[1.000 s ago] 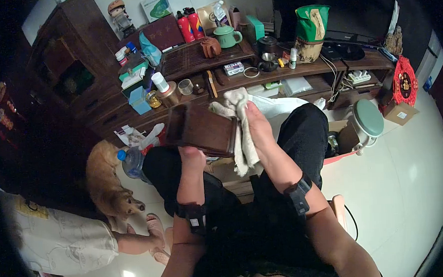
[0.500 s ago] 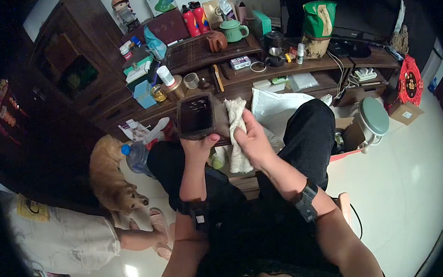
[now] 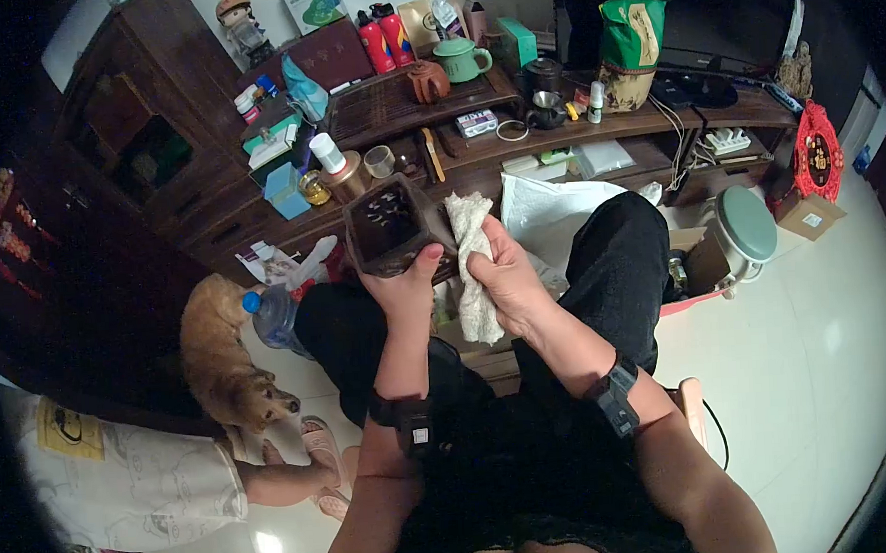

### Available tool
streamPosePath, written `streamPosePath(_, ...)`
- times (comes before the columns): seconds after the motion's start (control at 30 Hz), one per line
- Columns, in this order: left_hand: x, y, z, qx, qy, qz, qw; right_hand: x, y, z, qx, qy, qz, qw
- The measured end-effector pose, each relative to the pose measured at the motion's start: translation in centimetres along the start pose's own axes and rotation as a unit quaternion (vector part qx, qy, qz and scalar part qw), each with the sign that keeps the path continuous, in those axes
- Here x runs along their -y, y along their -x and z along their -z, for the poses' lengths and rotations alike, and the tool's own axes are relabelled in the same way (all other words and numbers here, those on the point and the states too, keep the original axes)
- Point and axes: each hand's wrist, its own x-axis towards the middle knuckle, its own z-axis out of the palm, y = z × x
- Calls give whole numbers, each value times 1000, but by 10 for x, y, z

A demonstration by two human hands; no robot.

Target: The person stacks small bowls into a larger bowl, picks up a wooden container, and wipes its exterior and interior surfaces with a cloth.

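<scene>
A dark brown square box (image 3: pixel 385 219) is tilted over my knees with its open side facing up toward me; small light specks show inside. My left hand (image 3: pixel 405 280) grips it from the near side, thumb along its right wall. In my right hand (image 3: pixel 508 278) is a folded white cloth (image 3: pixel 476 275), pinched between thumb and fingers. The cloth hangs down beside the box, its upper end close to the box's right side.
A dark wooden cabinet (image 3: pixel 576 134) ahead carries a green mug (image 3: pixel 462 61), a brown teapot (image 3: pixel 427 81) and a green bag (image 3: pixel 634 36). On the floor at left are a dog (image 3: pixel 225 358), a water jug (image 3: pixel 277 320) and another person's leg (image 3: pixel 288 482). A lidded bucket (image 3: pixel 746 226) stands right.
My left hand has turned and tilted the box, bringing its outer right side more into view. The right hand keeps hold of the cloth, almost unmoved.
</scene>
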Motion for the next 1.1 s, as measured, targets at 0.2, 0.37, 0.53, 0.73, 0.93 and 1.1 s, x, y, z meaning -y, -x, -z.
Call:
streamPosePath(0.2,6,-4,2,14,-29,17,999,4,1,1,31,54,12,998)
streamPosePath(0.37,-7,-15,12,156,-40,7,987,27,-13,20,64,22,-59,996)
streamPosePath(0.53,6,-4,9,129,60,50,989,43,-22,31,82,-28,-80,993)
streamPosePath(0.73,29,-14,20,104,46,40,993,37,-7,28,121,-98,-75,985)
streamPosePath(0.93,8,-6,9,111,65,77,989,28,-2,24,81,66,-22,994)
streamPosePath(1.1,11,-7,19,184,24,52,981,34,-14,29,77,44,-61,994)
